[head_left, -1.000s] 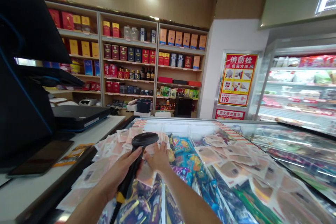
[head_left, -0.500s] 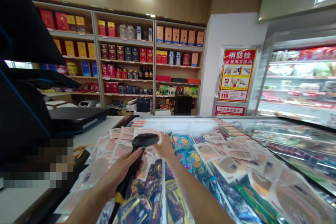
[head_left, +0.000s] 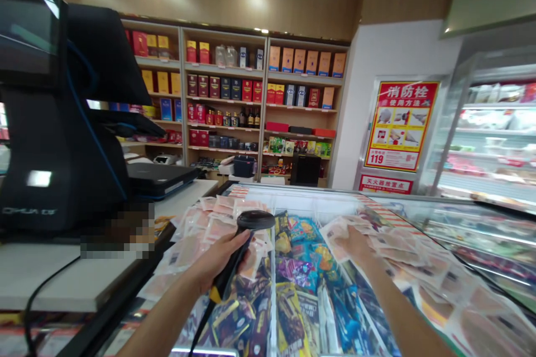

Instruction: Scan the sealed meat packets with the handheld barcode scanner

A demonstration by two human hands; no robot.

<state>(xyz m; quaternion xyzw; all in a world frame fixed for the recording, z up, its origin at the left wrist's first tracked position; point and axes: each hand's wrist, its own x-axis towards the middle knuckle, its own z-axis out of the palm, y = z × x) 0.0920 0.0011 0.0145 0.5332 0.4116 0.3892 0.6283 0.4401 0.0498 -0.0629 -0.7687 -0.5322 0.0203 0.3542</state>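
From where I stand, the person's left hand point(head_left: 221, 257) is wrapped around the grip of a black plastic handheld scanner with yellow trim point(head_left: 256, 220). The scanner slants upward, its rounded head at the top over the chest freezer, and a thin black cord point(head_left: 202, 328) runs down from the grip's lower end.

The right hand point(head_left: 359, 244) reaches well away from the left, its fingers on a flat, clear-and-pinkish plastic packet point(head_left: 333, 236) toward the far part of the freezer; I can't tell whether they pinch it or only rest there. That packet lies at the near-left edge of a loose, overlapping spread of similar pale packets point(head_left: 444, 281) on the freezer's right side. Another heap of pale flat packets point(head_left: 196, 234) covers the left side, just behind and beside the scanner.

Between the two, glossy blue, purple and yellow wrapped packs point(head_left: 293, 270) fill the white-walled chest freezer point(head_left: 288, 198), split by a narrow white divider point(head_left: 273, 307).

To the left, a bulky black checkout terminal point(head_left: 46, 150) stands on a white countertop point(head_left: 46, 276), with a flat black box point(head_left: 161, 175) behind it. Wooden shelves of boxed bottles point(head_left: 226, 71) line the back wall, near a red-and-yellow poster point(head_left: 402, 125).
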